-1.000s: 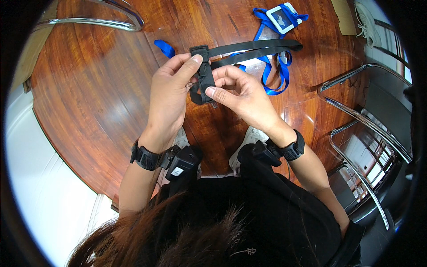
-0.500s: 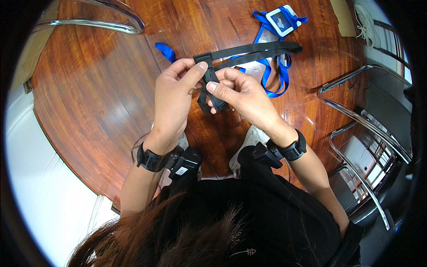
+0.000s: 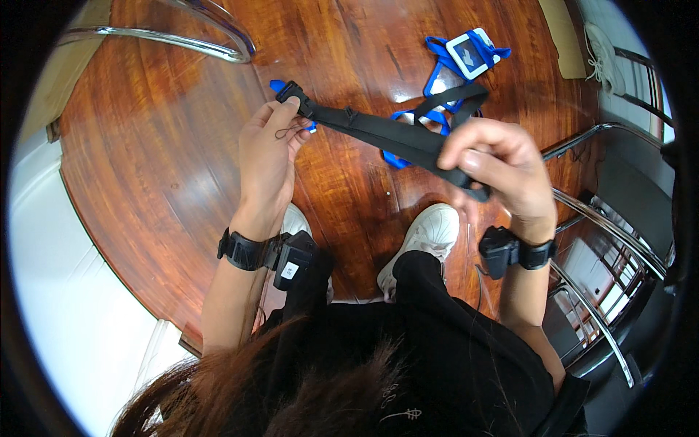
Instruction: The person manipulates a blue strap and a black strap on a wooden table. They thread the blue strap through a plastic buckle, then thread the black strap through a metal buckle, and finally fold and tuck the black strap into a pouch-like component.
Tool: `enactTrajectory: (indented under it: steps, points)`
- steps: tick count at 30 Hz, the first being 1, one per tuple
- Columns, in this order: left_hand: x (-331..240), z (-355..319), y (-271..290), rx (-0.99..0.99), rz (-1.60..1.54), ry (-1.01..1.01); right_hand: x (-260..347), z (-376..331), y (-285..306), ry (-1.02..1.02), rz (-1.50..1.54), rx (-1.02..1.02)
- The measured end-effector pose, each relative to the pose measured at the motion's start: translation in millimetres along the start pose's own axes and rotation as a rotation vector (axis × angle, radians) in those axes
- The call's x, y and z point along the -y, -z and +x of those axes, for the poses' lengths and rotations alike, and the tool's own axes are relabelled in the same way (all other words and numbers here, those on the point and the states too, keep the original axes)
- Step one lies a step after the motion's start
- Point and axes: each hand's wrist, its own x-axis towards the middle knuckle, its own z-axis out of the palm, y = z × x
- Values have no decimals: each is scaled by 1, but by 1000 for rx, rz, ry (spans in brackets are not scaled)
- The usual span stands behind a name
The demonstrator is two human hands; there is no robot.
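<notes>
The hands have drawn apart since the earlier frame, when they met close together over the buckle, and the black strap [image 3: 397, 137] is now pulled out flat between them. The left hand [image 3: 268, 156] pinches the strap's end at a small black plastic buckle [image 3: 291, 92], fingertips closed on it. The right hand [image 3: 495, 164] is curled around the other part of the strap, fingers clenched over the woven band, whose loose end pokes out below the thumb. The strap is flat webbing, matte, held in the air above the floor and running down from upper left to lower right.

Beneath it lies a glossy, reddish wooden floor [image 3: 160, 167] with curved grain. A blue lanyard [image 3: 437, 80] lies on it in loops, with a white-framed card holder [image 3: 471, 52] at its far end. Each wrist carries a black band with a boxy unit. Two white shoes [image 3: 429, 237] show below, and bent chrome tubes [image 3: 582, 211] at the right.
</notes>
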Motion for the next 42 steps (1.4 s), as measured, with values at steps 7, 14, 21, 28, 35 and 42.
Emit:
enactTrajectory:
  steps: [7,14,21,28,35,42]
  points:
    - [3,4,6,-45,54,-1,16,-33,21,376,130,35]
    - [5,12,25,-166,21,-27,45,-63,67,590,328,154]
    - [15,12,28,-153,-7,33,58,-74,82,868,501,-173]
    - [15,14,28,-135,-59,13,46,-57,79,928,49,-496]
    - [11,8,16,-3,-70,-13,31,-36,72,447,-329,-893]
    - [3,-8,-12,103,5,-30,-14,6,39,278,-1079,-931]
